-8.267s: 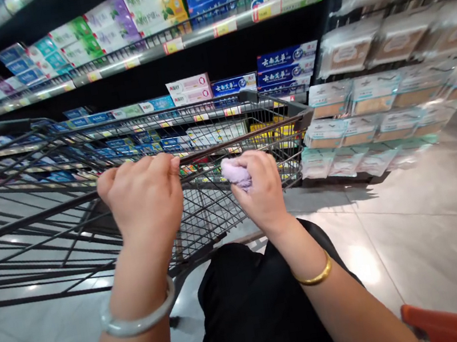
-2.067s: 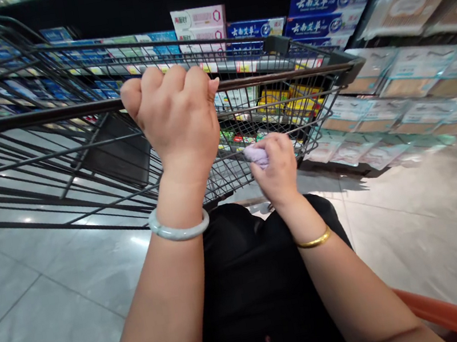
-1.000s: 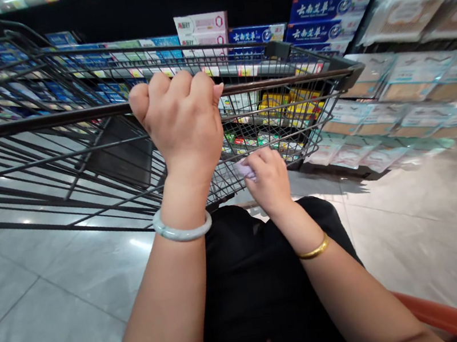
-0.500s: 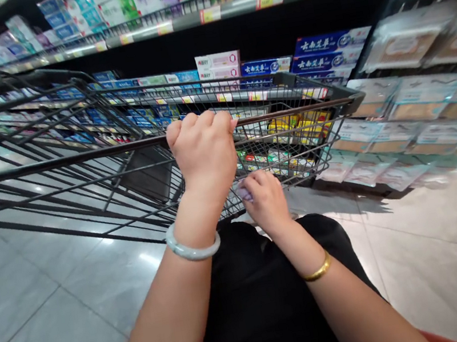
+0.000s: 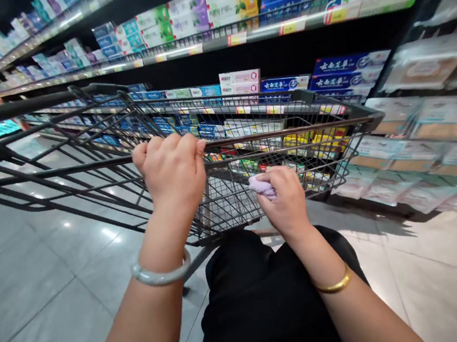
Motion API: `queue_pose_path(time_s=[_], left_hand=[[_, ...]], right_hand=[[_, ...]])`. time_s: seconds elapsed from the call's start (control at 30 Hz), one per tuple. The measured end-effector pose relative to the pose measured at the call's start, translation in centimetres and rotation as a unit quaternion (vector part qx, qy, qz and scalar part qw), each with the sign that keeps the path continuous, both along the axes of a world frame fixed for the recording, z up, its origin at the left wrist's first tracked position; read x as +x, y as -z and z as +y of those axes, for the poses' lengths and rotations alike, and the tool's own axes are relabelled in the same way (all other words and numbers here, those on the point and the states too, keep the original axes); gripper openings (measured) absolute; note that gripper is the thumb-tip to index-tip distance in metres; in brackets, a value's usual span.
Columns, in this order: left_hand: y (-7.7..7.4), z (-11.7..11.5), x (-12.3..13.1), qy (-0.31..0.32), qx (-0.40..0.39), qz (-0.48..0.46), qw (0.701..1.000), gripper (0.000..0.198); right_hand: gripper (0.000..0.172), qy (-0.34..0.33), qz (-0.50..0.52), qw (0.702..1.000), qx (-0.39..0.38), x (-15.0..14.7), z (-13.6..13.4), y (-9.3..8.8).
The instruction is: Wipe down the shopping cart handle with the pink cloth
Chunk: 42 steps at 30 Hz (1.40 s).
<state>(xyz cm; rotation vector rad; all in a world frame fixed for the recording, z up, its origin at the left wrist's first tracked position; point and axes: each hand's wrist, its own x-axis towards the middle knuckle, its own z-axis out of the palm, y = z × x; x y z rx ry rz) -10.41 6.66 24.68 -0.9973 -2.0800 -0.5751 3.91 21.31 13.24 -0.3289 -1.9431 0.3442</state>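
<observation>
A black wire shopping cart (image 5: 101, 164) stretches across the view in front of me. My left hand (image 5: 174, 171) is wrapped over the cart's top side rail, knuckles up, with a pale bangle on the wrist. Lower and to the right, my right hand (image 5: 285, 199) is closed around a crumpled lilac cloth (image 5: 262, 186), part of which sticks out past the thumb. That hand is close to the cart's wire side; whether it touches the wires I cannot tell. A gold bangle circles the right wrist.
Behind the cart, a shelf (image 5: 212, 44) carries rows of boxes, with blue boxes (image 5: 347, 71) on the level below. Clear packets (image 5: 430, 104) hang at the right. Grey floor tiles (image 5: 35, 294) lie left of my dark-clothed legs (image 5: 271, 303).
My left hand has shifted left along the rail, still gripping it. The right hand has moved slightly right and down, showing more of the lilac cloth. The view has tilted up a little.
</observation>
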Motion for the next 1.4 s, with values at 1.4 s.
queue_pose_path(time_s=[1.4], left_hand=[[1.2, 2.0, 1.7, -0.019, 0.025, 0.138, 0.990, 0.034]], right_hand=[[0.029, -0.038, 0.227, 0.973, 0.002, -4.3, -3.6, -5.8]])
